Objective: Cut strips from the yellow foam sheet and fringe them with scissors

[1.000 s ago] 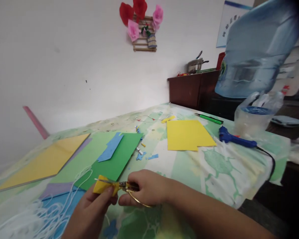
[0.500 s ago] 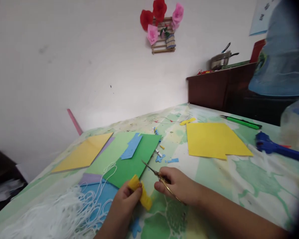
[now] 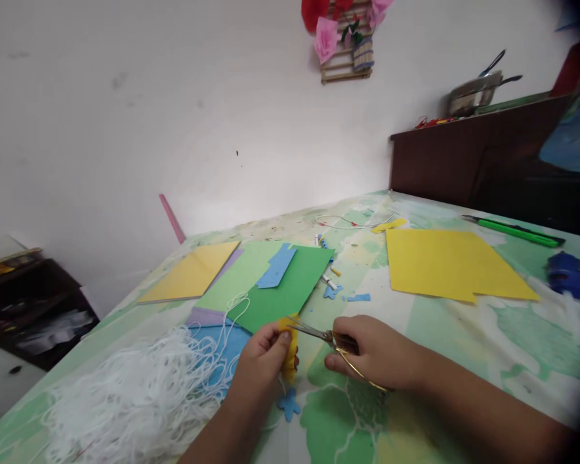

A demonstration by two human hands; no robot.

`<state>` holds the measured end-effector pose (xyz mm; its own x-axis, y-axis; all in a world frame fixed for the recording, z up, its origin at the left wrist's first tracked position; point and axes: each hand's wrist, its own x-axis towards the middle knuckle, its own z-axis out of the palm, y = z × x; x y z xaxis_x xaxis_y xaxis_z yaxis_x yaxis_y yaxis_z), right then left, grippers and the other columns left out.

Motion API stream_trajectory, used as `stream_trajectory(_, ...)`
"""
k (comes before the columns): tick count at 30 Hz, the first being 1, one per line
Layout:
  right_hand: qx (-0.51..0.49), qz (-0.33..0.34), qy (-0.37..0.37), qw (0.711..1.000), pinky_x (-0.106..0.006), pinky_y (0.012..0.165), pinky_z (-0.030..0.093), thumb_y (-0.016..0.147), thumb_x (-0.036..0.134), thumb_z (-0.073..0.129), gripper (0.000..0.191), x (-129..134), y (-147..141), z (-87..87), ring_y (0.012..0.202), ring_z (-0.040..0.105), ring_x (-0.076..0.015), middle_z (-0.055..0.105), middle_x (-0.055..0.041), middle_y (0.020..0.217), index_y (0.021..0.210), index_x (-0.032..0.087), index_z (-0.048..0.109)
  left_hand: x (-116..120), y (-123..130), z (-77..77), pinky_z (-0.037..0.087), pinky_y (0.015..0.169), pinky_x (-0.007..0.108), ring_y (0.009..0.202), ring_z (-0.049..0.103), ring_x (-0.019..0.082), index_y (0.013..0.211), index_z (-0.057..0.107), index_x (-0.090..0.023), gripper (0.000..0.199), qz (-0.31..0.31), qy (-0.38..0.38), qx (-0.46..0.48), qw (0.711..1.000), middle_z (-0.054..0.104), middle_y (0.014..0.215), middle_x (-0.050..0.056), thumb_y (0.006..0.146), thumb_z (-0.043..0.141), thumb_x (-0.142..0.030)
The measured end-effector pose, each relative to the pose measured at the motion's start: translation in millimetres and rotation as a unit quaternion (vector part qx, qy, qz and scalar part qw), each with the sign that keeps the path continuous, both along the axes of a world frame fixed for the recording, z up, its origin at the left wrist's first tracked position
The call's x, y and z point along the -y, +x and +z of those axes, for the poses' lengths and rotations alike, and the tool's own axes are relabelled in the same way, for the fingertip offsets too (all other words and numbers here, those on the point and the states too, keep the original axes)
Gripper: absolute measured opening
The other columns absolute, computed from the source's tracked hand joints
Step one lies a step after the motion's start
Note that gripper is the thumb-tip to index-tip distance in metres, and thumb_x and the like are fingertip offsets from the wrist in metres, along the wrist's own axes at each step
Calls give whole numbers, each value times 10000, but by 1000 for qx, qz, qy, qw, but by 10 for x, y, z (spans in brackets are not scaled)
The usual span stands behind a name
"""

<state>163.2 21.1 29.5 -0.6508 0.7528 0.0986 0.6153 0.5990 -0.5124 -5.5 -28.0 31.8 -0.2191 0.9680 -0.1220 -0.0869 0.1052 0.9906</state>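
Pinched between the thumb and fingers of my left hand [image 3: 265, 354] is a small folded piece of yellow paper [image 3: 290, 362]. My right hand [image 3: 374, 351] grips a pair of gold-handled scissors [image 3: 331, 337], their blades pointing left. The blade tips reach the upper part of the yellow piece; whether they cut into it I cannot tell. Below my left hand a blue flower-shaped cutout [image 3: 289, 405] lies on the tablecloth. A heap of white string [image 3: 140, 393] spreads to the left of my left forearm, partly over blue paper [image 3: 207, 338].
Green sheets [image 3: 290, 299] with a blue scrap [image 3: 278, 267] lie ahead, beside a yellow-orange sheet [image 3: 193, 270]. To the right are a large notched yellow sheet [image 3: 449, 264], a green utility knife [image 3: 519, 231] and a dark blue object [image 3: 573, 274]. Small blue scraps [image 3: 357, 298] lie mid-table.
The scissors and the yellow piece have come together; before, they were apart. My left hand has turned the piece more upright. The whole view has shifted, so things appear farther right.
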Motion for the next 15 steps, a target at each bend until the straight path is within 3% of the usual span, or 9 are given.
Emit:
stream_trajectory(4, 49, -9, 51, 997, -215, 438, 220, 668, 533, 427, 351, 13, -8, -23, 510, 397, -108, 491, 10, 589, 635, 183, 440, 43, -61, 57, 333, 392, 184, 385, 421, 68, 743, 522, -169, 121, 68, 6, -65, 996, 472, 472, -63, 690, 489, -273)
stream_trajectory(7, 84, -41, 94, 991, -230, 442, 214, 678, 544, 399, 356, 13, -26, -67, 541, 442, -136, 525, -9, 620, 667, 192, 454, 141, -122, 73, 359, 410, 185, 441, 449, 81, 715, 513, -192, 101, 185, 108, -198, 956, 486, 521, -50, 714, 454, -274)
stream_trajectory(9, 106, -72, 107, 986, -242, 454, 218, 687, 523, 399, 335, 11, -46, -93, 586, 477, -163, 548, -25, 659, 705, 195, 462, 224, -102, 74, 389, 451, 201, 483, 471, 94, 739, 516, -198, 83, 195, 240, -327, 893, 500, 556, -36, 719, 436, -212)
stream_trajectory(10, 116, -86, 104, 984, -249, 463, 224, 690, 505, 407, 318, 11, -60, -98, 617, 490, -177, 557, -36, 686, 724, 194, 466, 264, -57, 78, 405, 481, 216, 504, 483, 101, 742, 514, -193, 98, 146, 305, -396, 854, 511, 574, -24, 714, 425, -163)
stream_trajectory(12, 132, -104, 86, 982, -262, 482, 234, 697, 465, 418, 287, 18, -93, -85, 665, 503, -200, 565, -55, 732, 749, 188, 472, 325, 115, 98, 433, 566, 251, 618, 518, 134, 771, 516, -168, 167, 16, 455, -510, 730, 566, 667, 23, 664, 422, -83)
stream_trajectory(13, 137, -106, 73, 982, -266, 488, 238, 700, 452, 420, 276, 25, -113, -69, 671, 506, -203, 565, -59, 735, 747, 186, 476, 343, 237, 116, 437, 626, 285, 680, 525, 158, 776, 515, -140, 178, -20, 513, -528, 676, 582, 709, 57, 648, 408, -75)
stream_trajectory(15, 142, -106, 47, 983, -270, 501, 247, 707, 434, 424, 260, 50, -163, -31, 677, 508, -201, 565, -62, 741, 749, 184, 483, 345, 522, 158, 426, 666, 304, 703, 523, 171, 672, 517, -135, 160, -68, 573, -551, 603, 579, 664, 62, 633, 387, -49)
